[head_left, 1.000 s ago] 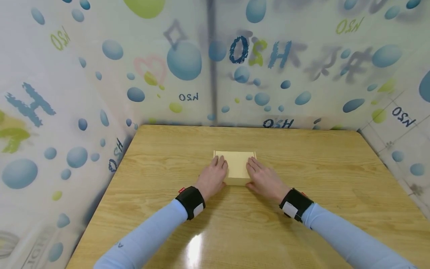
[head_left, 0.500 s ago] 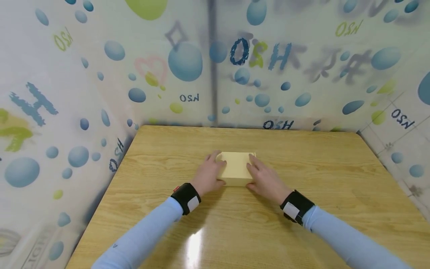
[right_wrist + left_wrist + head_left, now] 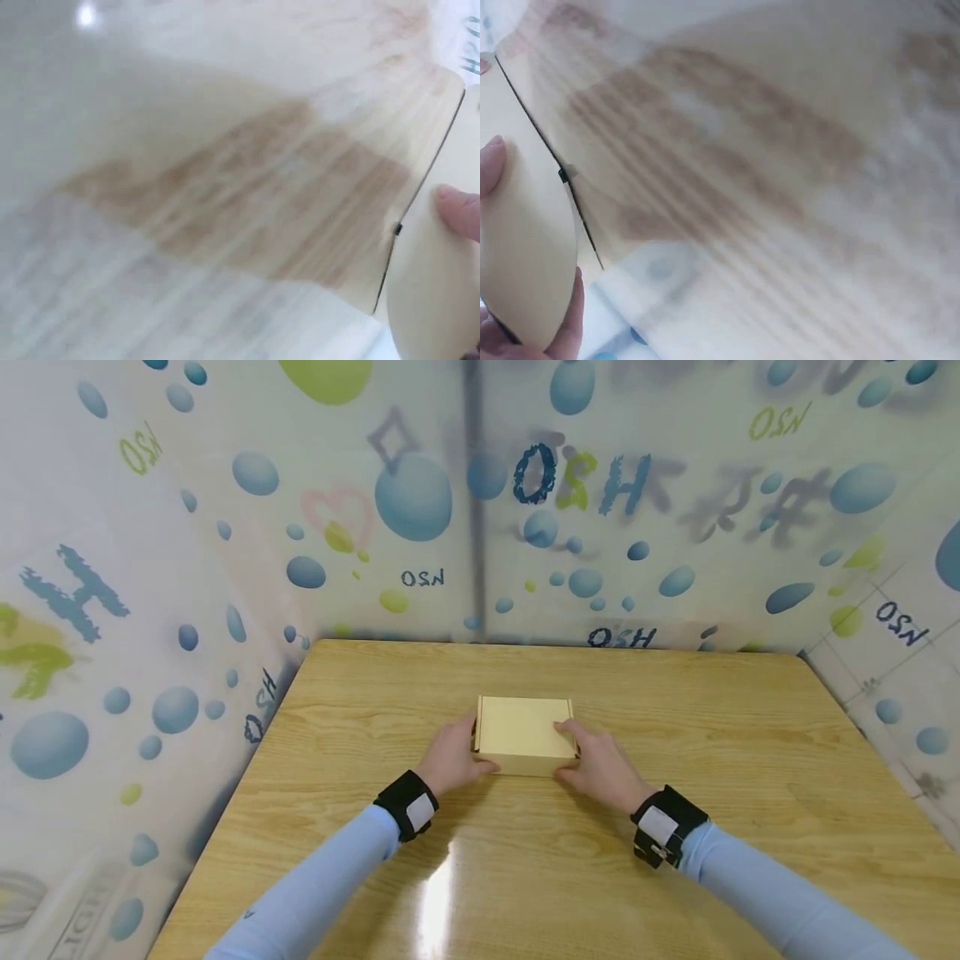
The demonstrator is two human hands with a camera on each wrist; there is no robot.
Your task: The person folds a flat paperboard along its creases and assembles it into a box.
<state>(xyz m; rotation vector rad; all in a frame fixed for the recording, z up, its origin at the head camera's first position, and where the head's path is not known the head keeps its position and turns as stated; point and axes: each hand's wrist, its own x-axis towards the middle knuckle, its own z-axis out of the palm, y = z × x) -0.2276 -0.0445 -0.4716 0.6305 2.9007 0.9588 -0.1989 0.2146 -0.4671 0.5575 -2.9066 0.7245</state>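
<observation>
A small pale-yellow cardboard box [image 3: 523, 727] lies on the wooden table, its lid down flat. My left hand [image 3: 448, 758] holds its left end, thumb against the front face and the other fingers mostly hidden along the side. At the right end my right hand [image 3: 606, 770] grips the box, with its thumb at the front and a finger on the lid's right edge. Close up in the left wrist view, the thumb [image 3: 490, 168] presses the box's front panel [image 3: 529, 232]. In the right wrist view the other thumb [image 3: 460, 213] rests on that same panel.
The wood-grain table [image 3: 675, 710] stretches around the box, with a bright reflection near its front. Behind and beside it hang printed curtains [image 3: 420, 610] with blue and green drops. Black bands [image 3: 408, 806] wrap both wrists.
My left hand has slid off the lid to the box's left side, uncovering the lid's left edge. The right hand's fingers have moved from the lid's top toward its right edge. The box stays put.
</observation>
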